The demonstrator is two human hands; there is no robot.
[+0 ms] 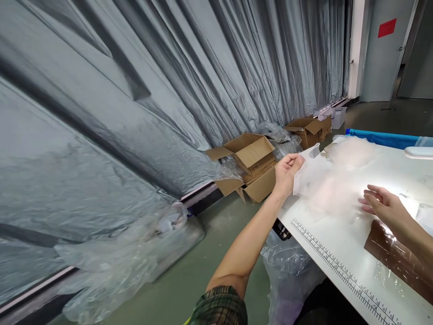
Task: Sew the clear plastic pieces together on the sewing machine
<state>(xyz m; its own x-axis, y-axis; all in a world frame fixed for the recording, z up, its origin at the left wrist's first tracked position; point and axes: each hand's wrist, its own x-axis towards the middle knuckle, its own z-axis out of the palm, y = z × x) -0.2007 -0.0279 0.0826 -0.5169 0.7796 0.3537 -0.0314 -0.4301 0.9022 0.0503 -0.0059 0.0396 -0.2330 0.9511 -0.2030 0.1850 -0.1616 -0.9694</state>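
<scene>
My left hand (287,174) is closed in a pinch at the left corner of a thin, whitish, see-through sheet (326,192). The sheet's soft pinkish-white middle is smeared, and I cannot tell whether it is a bag or loose film. Just to its right, my right hand (384,205) hovers over the white tabletop (338,241) with fingers stretched out and nothing in them. Under the right forearm lies a glossy brown film-like piece (389,246). Another pale, puffy pile (353,152) rests farther back on the table.
Ruler marks run along the table's near edge. Open cardboard boxes (255,155) stand on the floor beyond my left hand, and clear plastic bags (125,253) lie below the grey curtain (162,90). A blue roll (389,137) borders the table's far side.
</scene>
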